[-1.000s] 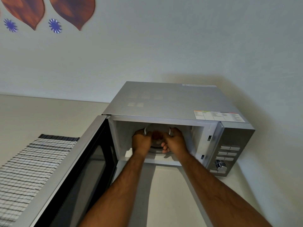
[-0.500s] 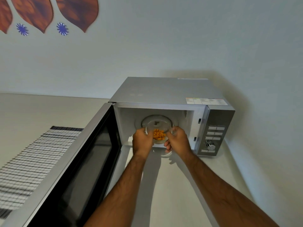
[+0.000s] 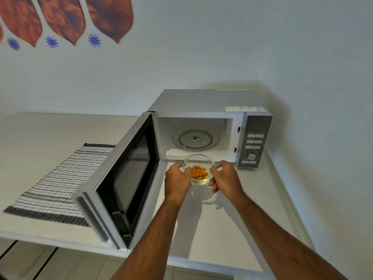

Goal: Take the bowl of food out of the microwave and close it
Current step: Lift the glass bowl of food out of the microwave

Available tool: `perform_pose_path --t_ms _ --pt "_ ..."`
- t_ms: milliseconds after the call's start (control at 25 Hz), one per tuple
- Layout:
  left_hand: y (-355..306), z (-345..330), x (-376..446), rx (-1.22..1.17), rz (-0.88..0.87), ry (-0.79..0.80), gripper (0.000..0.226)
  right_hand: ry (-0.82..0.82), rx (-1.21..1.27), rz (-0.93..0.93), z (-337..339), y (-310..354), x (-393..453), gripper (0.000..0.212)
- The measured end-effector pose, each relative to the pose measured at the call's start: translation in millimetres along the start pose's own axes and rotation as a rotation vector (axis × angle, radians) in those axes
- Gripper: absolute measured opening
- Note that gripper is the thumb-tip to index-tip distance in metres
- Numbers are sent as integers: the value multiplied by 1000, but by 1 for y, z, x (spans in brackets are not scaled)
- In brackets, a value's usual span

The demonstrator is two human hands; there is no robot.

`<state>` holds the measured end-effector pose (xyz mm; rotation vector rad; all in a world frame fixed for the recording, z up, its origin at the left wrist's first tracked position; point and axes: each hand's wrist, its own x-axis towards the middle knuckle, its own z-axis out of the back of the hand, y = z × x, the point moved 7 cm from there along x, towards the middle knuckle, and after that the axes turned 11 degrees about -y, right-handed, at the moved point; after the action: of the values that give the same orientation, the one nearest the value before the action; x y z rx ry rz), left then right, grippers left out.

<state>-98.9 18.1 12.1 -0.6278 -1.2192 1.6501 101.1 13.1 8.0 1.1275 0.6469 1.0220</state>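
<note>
Bowl: we are holding the glass bowl out in front of the microwave, just clear of its open mouth and above the bench. Its faint shadow is falling on the bench below, so we are judging it to be lifted, not set down.
Food: small orange pieces are sitting in the bottom of the bowl, and none are showing on the bench.
Left hand: our left hand is wrapping the bowl's left side, its fingers curled against the glass in a grasp.
Right hand: our right hand is clasping the right side, thumb near the rim and fingers tucked under the wall.
Microwave cavity: we are seeing only the bare turntable inside; nothing else is resting there.
Door: the door is standing wide open, swung out to the left over the bench, with its edge near the striped mat.
Done: we are counting the taking-out as finished, since the bowl is fully outside the cavity.
Left: we are judging that the bowl needs a resting place on the bench, which would free a hand, and then the door needs swinging shut.
Care: we are expecting the open door and the glass to call for a steady, level carry so the pieces do not roll out.
</note>
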Motion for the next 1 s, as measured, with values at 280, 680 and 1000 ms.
perform_pose_path --t_ms 280,680,1000 --pt "-5 61 -60 29 -12 2 31 28 7 47 13 12 -72 10" --pt "16 142 -118 63 -49 47 32 102 -88 109 16 30 -160 17" --pt "47 197 -115 83 -94 144 33 149 -150 69 -18 40 -221 19"
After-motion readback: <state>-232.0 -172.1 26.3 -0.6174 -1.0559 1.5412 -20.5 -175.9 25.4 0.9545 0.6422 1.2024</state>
